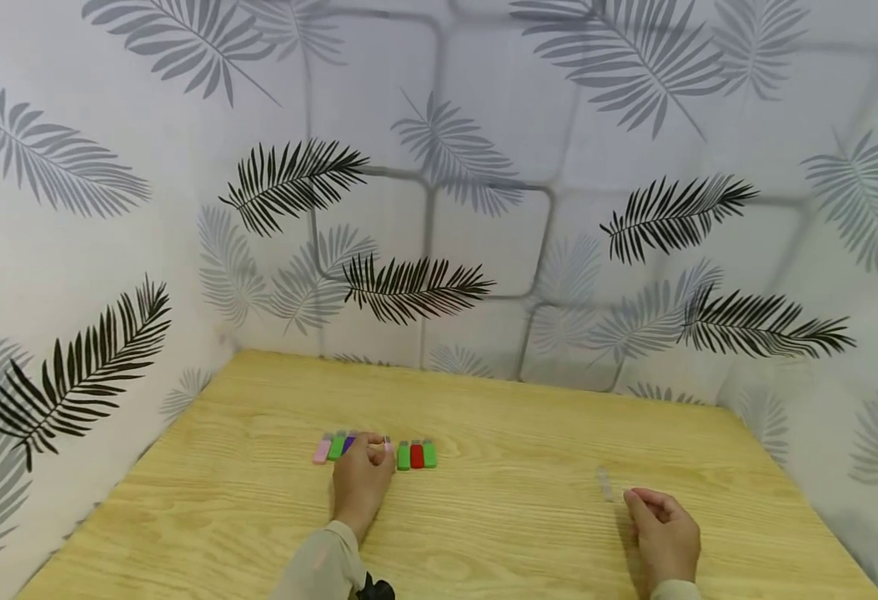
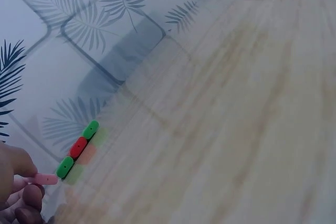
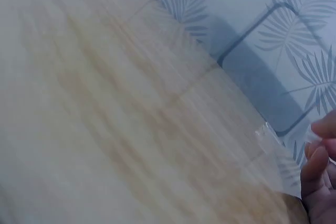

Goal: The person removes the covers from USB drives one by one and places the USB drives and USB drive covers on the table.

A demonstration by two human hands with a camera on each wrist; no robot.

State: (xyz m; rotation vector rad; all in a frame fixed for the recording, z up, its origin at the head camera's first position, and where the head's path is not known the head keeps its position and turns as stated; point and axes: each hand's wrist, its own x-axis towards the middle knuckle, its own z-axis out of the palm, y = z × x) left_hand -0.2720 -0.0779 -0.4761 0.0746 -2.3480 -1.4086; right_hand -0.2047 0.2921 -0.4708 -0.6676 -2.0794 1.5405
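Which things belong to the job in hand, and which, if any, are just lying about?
Part of the job:
pink stick, pinched by left hand
coloured sticks beside it
whitish piece, pinched by right hand
clear strip, probably

Just background:
table
patterned wall covering

USB sticks (image 1: 417,455): pink, green, purple, red. Table (image 1: 499,517): yellow wood grain. Backdrop (image 1: 484,237): white, grey-and-black fronds.

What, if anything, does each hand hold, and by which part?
Left hand: pink stick, pinched near one edge. Right hand: something whitish, mostly hidden; part unclear.
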